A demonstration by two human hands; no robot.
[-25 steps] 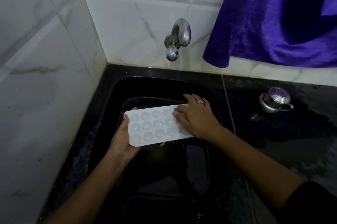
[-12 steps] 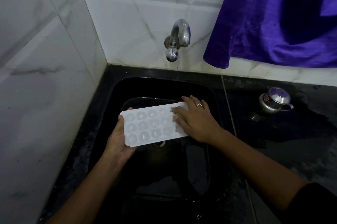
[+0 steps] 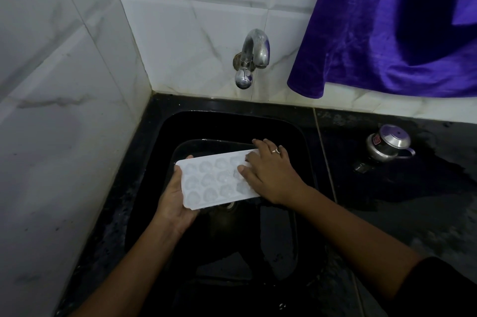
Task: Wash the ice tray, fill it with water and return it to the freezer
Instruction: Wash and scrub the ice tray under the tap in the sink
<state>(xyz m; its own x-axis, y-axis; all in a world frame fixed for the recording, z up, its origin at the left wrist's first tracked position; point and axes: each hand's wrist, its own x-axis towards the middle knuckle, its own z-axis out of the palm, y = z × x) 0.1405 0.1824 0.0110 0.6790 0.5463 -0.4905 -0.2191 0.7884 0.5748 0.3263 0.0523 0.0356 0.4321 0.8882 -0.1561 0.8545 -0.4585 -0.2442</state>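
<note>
We look down into a corner of a kitchen where two walls of glossy white tile [image 3: 196,33], veined grey like marble, meet a black stone counter [image 3: 413,226]. The counter shines wet in patches and looks mottled toward 4 o'clock. Set into it is a deep black sink [image 3: 304,141] with rounded corners, its inside so dark that we make out little beyond a drain under the tray. At 12 o'clock a curved chrome tap [image 3: 254,55] sticks out of the back wall, its spout over the basin; we see no water running. At 1 to 2 o'clock a purple velvety cloth [image 3: 387,40] hangs in soft folds over the tile. On the counter at 3 o'clock, well apart from the sink, sits a small rounded steel pot [image 3: 388,146] with a lid and a side handle.

The ice tray [image 3: 211,180] is a white, matte plastic rectangle with rows of rounded, heart-like cups facing up. We hold it level above the middle of the sink. Our left hand [image 3: 175,200] curls around the tray's 8 o'clock corner, thumb along its short edge. Our right hand [image 3: 271,174], a ring on one finger, lies flat with fingers spread over the tray's 3 o'clock end, pressing on the cups rather than gripping.
</note>
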